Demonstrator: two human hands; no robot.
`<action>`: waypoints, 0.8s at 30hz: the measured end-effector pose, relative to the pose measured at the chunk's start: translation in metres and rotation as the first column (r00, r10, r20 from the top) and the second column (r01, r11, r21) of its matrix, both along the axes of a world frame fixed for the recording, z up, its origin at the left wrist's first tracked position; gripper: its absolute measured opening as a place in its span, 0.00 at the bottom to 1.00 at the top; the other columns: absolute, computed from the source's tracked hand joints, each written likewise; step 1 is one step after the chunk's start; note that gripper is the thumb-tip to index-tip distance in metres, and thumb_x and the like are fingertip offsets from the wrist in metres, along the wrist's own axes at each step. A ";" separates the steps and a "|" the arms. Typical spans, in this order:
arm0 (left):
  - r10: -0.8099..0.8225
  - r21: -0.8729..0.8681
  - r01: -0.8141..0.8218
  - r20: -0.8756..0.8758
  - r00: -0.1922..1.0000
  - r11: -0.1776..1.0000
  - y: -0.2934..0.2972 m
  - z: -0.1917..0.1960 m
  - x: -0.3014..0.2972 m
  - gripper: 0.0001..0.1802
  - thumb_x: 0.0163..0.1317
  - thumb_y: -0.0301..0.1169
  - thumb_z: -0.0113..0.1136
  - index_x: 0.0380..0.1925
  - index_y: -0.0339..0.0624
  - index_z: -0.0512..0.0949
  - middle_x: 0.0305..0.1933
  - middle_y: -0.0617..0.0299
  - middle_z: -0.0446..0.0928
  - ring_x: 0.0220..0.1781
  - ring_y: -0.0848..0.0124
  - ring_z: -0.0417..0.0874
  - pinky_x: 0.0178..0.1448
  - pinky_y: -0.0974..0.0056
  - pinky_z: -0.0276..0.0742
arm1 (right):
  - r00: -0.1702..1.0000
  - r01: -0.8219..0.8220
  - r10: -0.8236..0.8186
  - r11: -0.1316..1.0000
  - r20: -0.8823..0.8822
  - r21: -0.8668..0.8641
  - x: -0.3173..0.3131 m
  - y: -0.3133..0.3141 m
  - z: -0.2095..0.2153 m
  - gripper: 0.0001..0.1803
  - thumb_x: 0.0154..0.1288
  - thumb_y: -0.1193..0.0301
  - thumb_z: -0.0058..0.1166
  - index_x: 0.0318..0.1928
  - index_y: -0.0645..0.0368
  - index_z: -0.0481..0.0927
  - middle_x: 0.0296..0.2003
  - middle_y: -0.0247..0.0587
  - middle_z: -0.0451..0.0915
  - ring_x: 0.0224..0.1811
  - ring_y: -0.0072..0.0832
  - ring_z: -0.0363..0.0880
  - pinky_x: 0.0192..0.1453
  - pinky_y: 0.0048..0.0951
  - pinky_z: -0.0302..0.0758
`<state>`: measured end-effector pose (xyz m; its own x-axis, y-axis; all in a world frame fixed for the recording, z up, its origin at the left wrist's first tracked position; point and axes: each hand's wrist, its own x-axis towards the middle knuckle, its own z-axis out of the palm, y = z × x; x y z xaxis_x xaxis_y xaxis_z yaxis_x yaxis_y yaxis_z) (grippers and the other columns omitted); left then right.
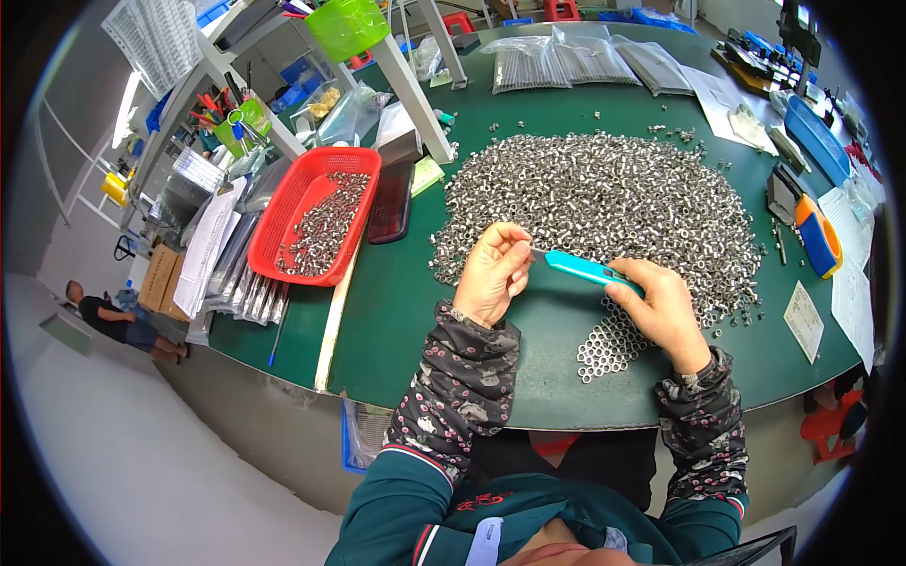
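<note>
My right hand point(661, 309) is wrapped round a teal utility knife point(587, 268), its blade pointing left. The blade's tip reaches the fingertips of my left hand point(494, 272), which are pinched together. Whatever small piece they hold is mostly hidden; I cannot make it out. Just beyond both hands spreads a wide heap of small silvery metal rings point(604, 189). Below the knife, a flat patch of rings point(609, 351) lies side by side in a single layer, partly under my right hand.
At the left, a red plastic basket point(266, 247) holds more metal pieces, beside a dark phone-like slab point(391, 203). Stacked bagged papers point(222, 255) lie farther left. Clear bags point(566, 61) line the green table's point(406, 321) far side. A yellow-and-blue tool point(817, 236) sits right.
</note>
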<state>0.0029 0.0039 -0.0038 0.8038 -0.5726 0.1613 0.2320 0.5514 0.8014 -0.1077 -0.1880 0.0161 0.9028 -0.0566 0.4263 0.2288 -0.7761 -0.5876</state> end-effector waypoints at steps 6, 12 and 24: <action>-0.032 -0.028 0.031 -0.026 0.999 0.999 0.005 -0.005 0.003 0.05 0.56 0.26 0.51 0.34 0.39 0.69 0.24 0.64 0.71 0.16 0.83 0.63 0.15 0.80 0.57 | 1.000 0.017 -0.017 0.999 0.017 -0.030 0.000 0.002 0.000 0.14 0.51 0.62 0.52 0.36 0.57 0.76 0.23 0.41 0.73 0.24 0.37 0.73 0.27 0.33 0.68; -0.059 -0.014 0.058 -0.076 0.995 0.998 0.006 -0.006 0.005 0.05 0.56 0.27 0.52 0.32 0.41 0.69 0.23 0.65 0.71 0.16 0.83 0.64 0.15 0.80 0.58 | 0.993 0.088 -0.077 0.989 0.090 -0.121 -0.003 0.006 0.005 0.13 0.50 0.63 0.53 0.35 0.57 0.75 0.21 0.39 0.70 0.24 0.37 0.72 0.25 0.33 0.67; -0.083 -0.030 0.080 -0.126 0.989 0.996 0.006 -0.006 0.006 0.05 0.56 0.28 0.52 0.32 0.40 0.70 0.23 0.64 0.71 0.17 0.83 0.65 0.16 0.80 0.60 | 0.954 0.165 -0.076 0.940 0.289 -0.298 0.000 0.006 0.005 0.15 0.44 0.67 0.56 0.36 0.56 0.73 0.21 0.38 0.66 0.23 0.33 0.68 0.25 0.32 0.65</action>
<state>0.0085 0.0096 -0.0100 0.7694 -0.6343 0.0758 0.3762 0.5457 0.7488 -0.1078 -0.1816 0.0210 0.7458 0.0194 0.6659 0.2365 -0.9422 -0.2374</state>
